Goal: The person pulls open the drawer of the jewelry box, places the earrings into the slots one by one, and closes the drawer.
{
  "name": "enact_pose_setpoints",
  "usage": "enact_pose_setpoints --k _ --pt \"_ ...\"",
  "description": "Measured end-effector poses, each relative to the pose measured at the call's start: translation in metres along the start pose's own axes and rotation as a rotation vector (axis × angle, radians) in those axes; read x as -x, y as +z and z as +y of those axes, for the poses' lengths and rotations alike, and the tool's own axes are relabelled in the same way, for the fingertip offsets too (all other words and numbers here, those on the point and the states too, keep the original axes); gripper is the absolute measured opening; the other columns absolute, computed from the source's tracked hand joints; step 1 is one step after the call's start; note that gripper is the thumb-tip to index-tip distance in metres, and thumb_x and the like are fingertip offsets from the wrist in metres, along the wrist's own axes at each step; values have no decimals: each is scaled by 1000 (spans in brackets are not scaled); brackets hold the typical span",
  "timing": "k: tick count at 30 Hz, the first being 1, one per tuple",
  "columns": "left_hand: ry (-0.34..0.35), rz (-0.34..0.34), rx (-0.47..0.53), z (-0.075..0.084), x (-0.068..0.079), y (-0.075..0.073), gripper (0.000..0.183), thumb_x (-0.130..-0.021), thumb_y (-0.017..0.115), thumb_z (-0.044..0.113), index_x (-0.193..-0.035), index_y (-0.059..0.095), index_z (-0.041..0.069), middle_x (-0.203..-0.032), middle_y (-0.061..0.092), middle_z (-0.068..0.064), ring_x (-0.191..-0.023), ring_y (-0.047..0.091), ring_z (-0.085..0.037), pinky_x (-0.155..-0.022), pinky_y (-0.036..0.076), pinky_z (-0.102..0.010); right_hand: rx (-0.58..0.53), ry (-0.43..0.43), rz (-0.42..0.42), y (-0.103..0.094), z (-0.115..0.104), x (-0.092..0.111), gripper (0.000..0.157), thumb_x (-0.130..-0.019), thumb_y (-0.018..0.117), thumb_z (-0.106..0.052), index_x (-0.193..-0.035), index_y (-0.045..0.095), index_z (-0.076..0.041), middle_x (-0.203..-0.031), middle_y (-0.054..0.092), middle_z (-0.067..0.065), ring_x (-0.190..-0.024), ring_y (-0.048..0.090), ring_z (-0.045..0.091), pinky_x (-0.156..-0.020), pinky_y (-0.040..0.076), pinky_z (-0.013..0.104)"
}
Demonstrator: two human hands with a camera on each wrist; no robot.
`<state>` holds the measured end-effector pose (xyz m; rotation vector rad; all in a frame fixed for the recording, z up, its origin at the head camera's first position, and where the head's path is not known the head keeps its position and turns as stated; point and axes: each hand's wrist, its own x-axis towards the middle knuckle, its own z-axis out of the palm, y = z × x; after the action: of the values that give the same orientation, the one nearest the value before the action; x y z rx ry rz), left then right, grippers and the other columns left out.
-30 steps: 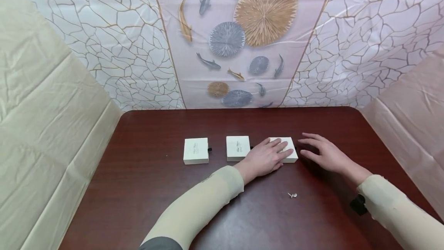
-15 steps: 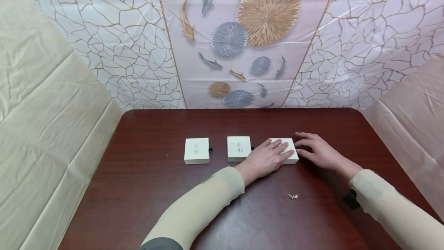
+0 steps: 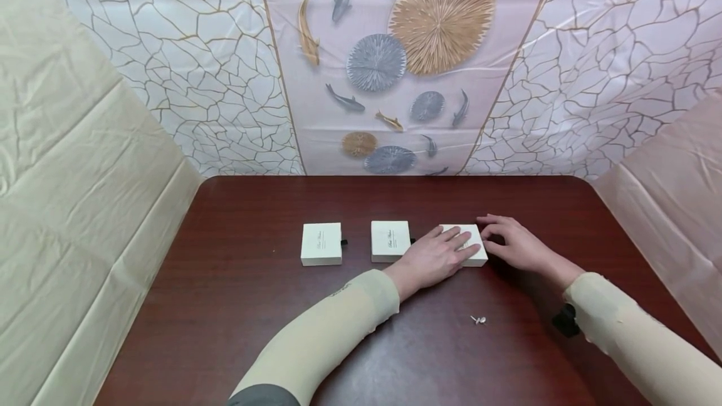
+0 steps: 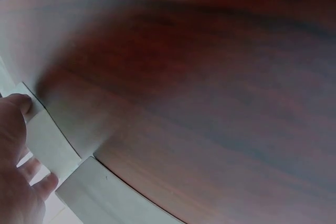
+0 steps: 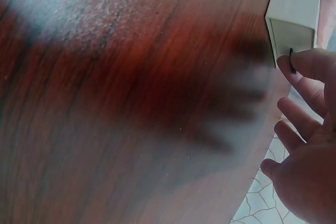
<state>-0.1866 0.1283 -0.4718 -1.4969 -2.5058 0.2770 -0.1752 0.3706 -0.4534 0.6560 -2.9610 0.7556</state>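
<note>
1. Your right grip (image 3: 519,246) pinches a short black tab (image 5: 292,62) between thumb and forefinger. With so little to hold, it could slip out if you pull at an angle.
2. Your left grip (image 3: 434,259) lies across the right-hand box (image 5: 295,3), fingers spread and fairly straight. Too light a press, and a tug could drag the whole box; too heavy, and the top could dent.
3. That box sits right of the counter's (image 3: 242,306) middle, nearer its far edge, and is the closest of the three to its right edge.
4. Just beside your left grip is the middle box (image 3: 390,241); a shifting palm could nudge it. The left-hand box (image 3: 321,244) stands clear.
5. Toward the counter's near edge lie small metallic pieces (image 3: 479,320); either sleeve could scatter them if drawn back low.
</note>
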Motion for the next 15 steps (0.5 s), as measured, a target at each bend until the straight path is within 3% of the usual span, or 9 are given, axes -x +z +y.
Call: enact_pose_setpoints --k 15 --pt "10 5 -12 -1 -1 0 52 -116 45 39 -167 40 32 -169 43 1 -155 41 -20 -124 39 -39 29 14 18 -2 1 4 16 -93 74 2 -86 72 -13 -141 61 33 -142 43 59 -111 34 72"
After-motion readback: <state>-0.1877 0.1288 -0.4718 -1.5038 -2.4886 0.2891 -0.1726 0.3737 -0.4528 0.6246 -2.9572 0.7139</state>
